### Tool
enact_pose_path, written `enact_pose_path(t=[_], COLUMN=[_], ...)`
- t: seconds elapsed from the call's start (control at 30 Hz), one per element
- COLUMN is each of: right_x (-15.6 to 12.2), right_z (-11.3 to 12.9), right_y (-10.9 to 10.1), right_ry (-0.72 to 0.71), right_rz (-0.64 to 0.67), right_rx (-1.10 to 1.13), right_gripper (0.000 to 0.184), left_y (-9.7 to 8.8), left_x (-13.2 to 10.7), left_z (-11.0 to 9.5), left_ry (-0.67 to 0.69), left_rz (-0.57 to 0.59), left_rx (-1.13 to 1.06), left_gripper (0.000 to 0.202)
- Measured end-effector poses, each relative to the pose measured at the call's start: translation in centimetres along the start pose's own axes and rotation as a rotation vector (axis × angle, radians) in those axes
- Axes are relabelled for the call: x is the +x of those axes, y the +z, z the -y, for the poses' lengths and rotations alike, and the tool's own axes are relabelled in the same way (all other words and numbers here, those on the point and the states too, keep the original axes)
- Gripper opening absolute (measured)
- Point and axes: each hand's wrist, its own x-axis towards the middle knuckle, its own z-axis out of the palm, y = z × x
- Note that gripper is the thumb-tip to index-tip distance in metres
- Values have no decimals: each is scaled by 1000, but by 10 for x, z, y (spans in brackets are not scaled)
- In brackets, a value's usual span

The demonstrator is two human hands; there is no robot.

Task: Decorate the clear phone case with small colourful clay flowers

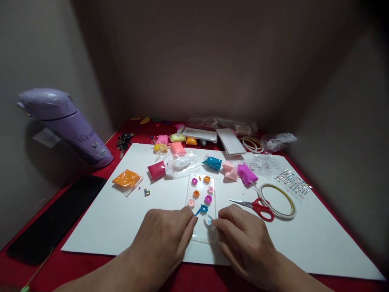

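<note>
A clear phone case [201, 190] lies on a white sheet [152, 211], dotted with several small clay flowers in pink, orange and purple. My left hand [164, 239] rests at the case's near left corner, fingers curled, pinching a thin blue tool [198, 211] whose tip touches a blue clay flower [204, 209]. My right hand [243, 237] sits at the case's near right, fingers pinched on a tiny light-blue clay bit [210, 220].
Red-handled scissors [258, 207] and a tape ring [278, 200] lie right of the case. Bagged clay lumps in orange [127, 179], red [157, 170], teal [212, 163], pink and magenta [246, 174] sit behind. A purple bottle [67, 123], black phone [57, 217] and rhinestone sheet [292, 182] flank the sheet.
</note>
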Motion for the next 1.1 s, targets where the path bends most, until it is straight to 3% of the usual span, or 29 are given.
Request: enact_pose_path(t=[0.2,0.43,0.77,1.1], right_x=[-1,1,0,0], right_z=[-2,-4,-3,-4], right_y=[-2,0,0,1], right_ry=[36,46,46,42], right_rz=[83,120,137,157], right_rx=[28,35,15,10], right_gripper=[20,20,19,18], left_y=[4,8,14,21], left_x=[7,3,3,5], left_z=[0,-1,2,4], left_ry=[-10,-21,56,75], left_rz=[139,188,63,49], left_rx=[241,272,136,162], left_gripper=[34,23,19,22])
